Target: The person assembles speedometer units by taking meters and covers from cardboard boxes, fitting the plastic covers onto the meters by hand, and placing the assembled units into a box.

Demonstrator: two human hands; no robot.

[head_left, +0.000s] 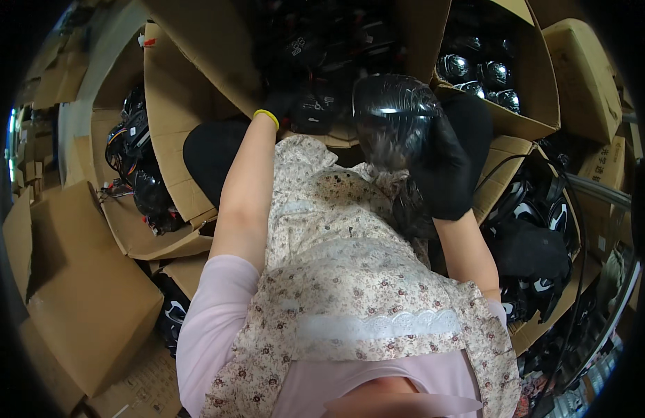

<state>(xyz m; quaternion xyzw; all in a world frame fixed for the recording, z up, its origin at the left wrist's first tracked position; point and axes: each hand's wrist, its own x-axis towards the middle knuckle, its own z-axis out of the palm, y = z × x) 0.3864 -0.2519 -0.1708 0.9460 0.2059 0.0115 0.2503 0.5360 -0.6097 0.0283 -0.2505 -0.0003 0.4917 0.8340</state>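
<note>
My right hand (pixel 442 167), in a black glove, grips a rounded, glossy black part wrapped in clear film (pixel 392 115), held above my lap. My left hand (pixel 286 104), gloved in black with a yellow band at the wrist, is beside a black part with a small white marking (pixel 312 111), at the near edge of a carton. Against the dark contents its fingers do not stand out, so a hold cannot be made out. A floral apron (pixel 350 272) covers my lap.
More dark parts (pixel 322 38) fill the carton ahead. An open carton (pixel 538 118) at the far right holds several film-wrapped shiny parts (pixel 493 70). Wired black parts (pixel 134 139) sit in a left carton. Black-and-white parts (pixel 538 216) fill another at right, near a metal rail (pixel 601 189).
</note>
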